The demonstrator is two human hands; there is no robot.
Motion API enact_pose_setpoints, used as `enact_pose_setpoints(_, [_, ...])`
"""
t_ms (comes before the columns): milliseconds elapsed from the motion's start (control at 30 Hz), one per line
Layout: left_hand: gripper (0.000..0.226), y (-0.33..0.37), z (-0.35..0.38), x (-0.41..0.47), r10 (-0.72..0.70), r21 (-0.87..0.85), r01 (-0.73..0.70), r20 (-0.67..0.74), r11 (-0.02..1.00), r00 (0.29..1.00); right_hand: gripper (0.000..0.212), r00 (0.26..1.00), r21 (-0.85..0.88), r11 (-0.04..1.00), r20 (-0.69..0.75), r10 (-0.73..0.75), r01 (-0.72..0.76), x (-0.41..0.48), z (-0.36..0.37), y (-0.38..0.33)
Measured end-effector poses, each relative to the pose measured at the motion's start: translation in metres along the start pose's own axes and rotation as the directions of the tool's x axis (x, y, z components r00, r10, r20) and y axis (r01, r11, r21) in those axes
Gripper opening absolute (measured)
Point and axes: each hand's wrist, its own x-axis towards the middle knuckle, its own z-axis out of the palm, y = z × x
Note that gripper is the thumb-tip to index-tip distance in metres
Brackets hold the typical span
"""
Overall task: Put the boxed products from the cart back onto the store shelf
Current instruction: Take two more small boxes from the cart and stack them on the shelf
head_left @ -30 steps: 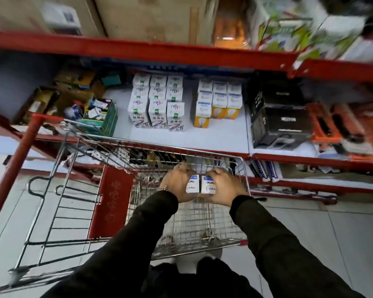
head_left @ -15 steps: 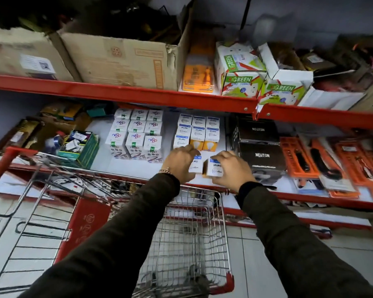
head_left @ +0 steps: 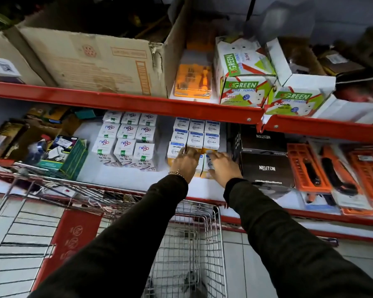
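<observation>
Roughly mid-frame, on the middle shelf (head_left: 138, 181): the left hand (head_left: 185, 166) lies over one of the small boxes (head_left: 204, 166), fingers stretched, not clenched. The boxes stand against the stacked rows (head_left: 195, 134) behind. The right hand (head_left: 223, 166) rests loose, spread fingers on its box. Probably light, thin card, crushable; take by opposite side faces.

wire metal cart (head_left: 202, 244), glossy cardboard boxes (head_left: 211, 140)

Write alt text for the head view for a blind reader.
The left hand and right hand rest on small boxes on the white shelf, before a matching blue-topped stack. Black Neuton boxes sit right; a wire cart stands below.
</observation>
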Motion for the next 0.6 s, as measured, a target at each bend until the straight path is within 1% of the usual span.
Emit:
enact_pose_setpoints(33, [0.058, 0.000, 0.002, -0.001, 0.010, 0.009, -0.010, 0.005, 1.000, 1.000, 0.062, 1.000, 0.041, 0.999, -0.005, 0.005, -0.005, -0.001, 0.001, 0.001])
enact_pose_setpoints(100, [0.062, 0.000, 0.004, -0.005, 0.017, -0.020, -0.017, 0.003, 1.000, 1.000, 0.061, 0.998, 0.182, 0.983, -0.046, 0.038, -0.029, -0.003, 0.007, 0.004])
enact_pose_setpoints(133, [0.061, 0.000, 0.004, -0.009, 0.005, -0.076, -0.007, -0.023, 0.997, 1.000, 0.060, 0.994, 0.266, 0.962, -0.077, 0.079, -0.056, -0.006, 0.010, 0.004])
enact_pose_setpoints(167, [0.059, 0.001, 0.005, -0.014, -0.028, -0.166, 0.016, -0.068, 0.986, 0.997, 0.059, 0.985, 0.357, 0.930, -0.104, 0.140, -0.094, -0.008, 0.015, 0.004])
enact_pose_setpoints(200, [0.055, 0.003, 0.008, -0.020, -0.085, -0.285, 0.044, -0.134, 0.958, 0.987, 0.059, 0.968, 0.443, 0.886, -0.133, 0.212, -0.133, -0.012, 0.017, 0.001])
enact_pose_setpoints(233, [0.049, 0.006, 0.013, -0.026, -0.174, -0.415, 0.065, -0.231, 0.908, 0.957, 0.060, 0.943, 0.528, 0.828, -0.137, 0.302, -0.188, -0.015, 0.021, -0.003])
enact_pose_setpoints(267, [0.042, 0.011, 0.018, -0.033, -0.299, -0.543, 0.085, -0.318, 0.835, 0.900, 0.061, 0.912, 0.600, 0.759, -0.114, 0.393, -0.252, -0.020, 0.022, -0.008])
enact_pose_setpoints(300, [0.034, 0.018, 0.023, -0.038, -0.454, -0.680, 0.123, -0.334, 0.723, 0.826, 0.062, 0.877, 0.667, 0.671, -0.056, 0.478, -0.323, -0.022, 0.025, -0.012])
enact_pose_setpoints(333, [0.030, 0.025, 0.023, -0.042, -0.607, -0.811, 0.174, -0.256, 0.558, 0.752, 0.062, 0.838, 0.730, 0.560, 0.031, 0.545, -0.392, -0.024, 0.029, -0.017])
enact_pose_setpoints(367, [0.032, 0.032, 0.023, -0.045, -0.717, -0.910, 0.240, -0.085, 0.339, 0.692, 0.062, 0.795, 0.789, 0.423, 0.132, 0.592, -0.445, -0.024, 0.034, -0.019])
enact_pose_setpoints(400, [0.041, 0.037, 0.023, -0.043, -0.756, -0.939, 0.330, 0.148, 0.094, 0.637, 0.063, 0.755, 0.841, 0.256, 0.241, 0.610, -0.476, -0.023, 0.039, -0.022])
enact_pose_setpoints(433, [0.053, 0.039, 0.024, -0.039, -0.721, -0.894, 0.428, 0.383, -0.132, 0.577, 0.064, 0.718, 0.873, 0.059, 0.357, 0.597, -0.484, -0.020, 0.046, -0.023])
enact_pose_setpoints(467, [0.067, 0.039, 0.027, -0.032, -0.637, -0.814, 0.502, 0.558, -0.293, 0.533, 0.065, 0.695, 0.873, -0.125, 0.455, 0.557, -0.471, -0.018, 0.050, -0.024])
enact_pose_setpoints(500, [0.081, 0.037, 0.031, -0.026, -0.542, -0.742, 0.555, 0.663, -0.377, 0.517, 0.064, 0.691, 0.857, -0.262, 0.514, 0.508, -0.444, -0.016, 0.052, -0.024])
enact_pose_setpoints(533, [0.089, 0.035, 0.035, -0.019, -0.466, -0.692, 0.591, 0.720, -0.415, 0.515, 0.058, 0.695, 0.843, -0.340, 0.536, 0.479, -0.416, -0.014, 0.053, -0.023])
enact_pose_setpoints(567, [0.092, 0.031, 0.037, -0.013, -0.420, -0.670, 0.606, 0.742, -0.429, 0.523, 0.050, 0.700, 0.839, -0.368, 0.539, 0.468, -0.400, -0.011, 0.055, -0.020])
enact_pose_setpoints(600, [0.092, 0.029, 0.039, -0.007, -0.406, -0.672, 0.603, 0.741, -0.430, 0.535, 0.046, 0.705, 0.839, -0.370, 0.538, 0.462, -0.398, -0.008, 0.056, -0.019])
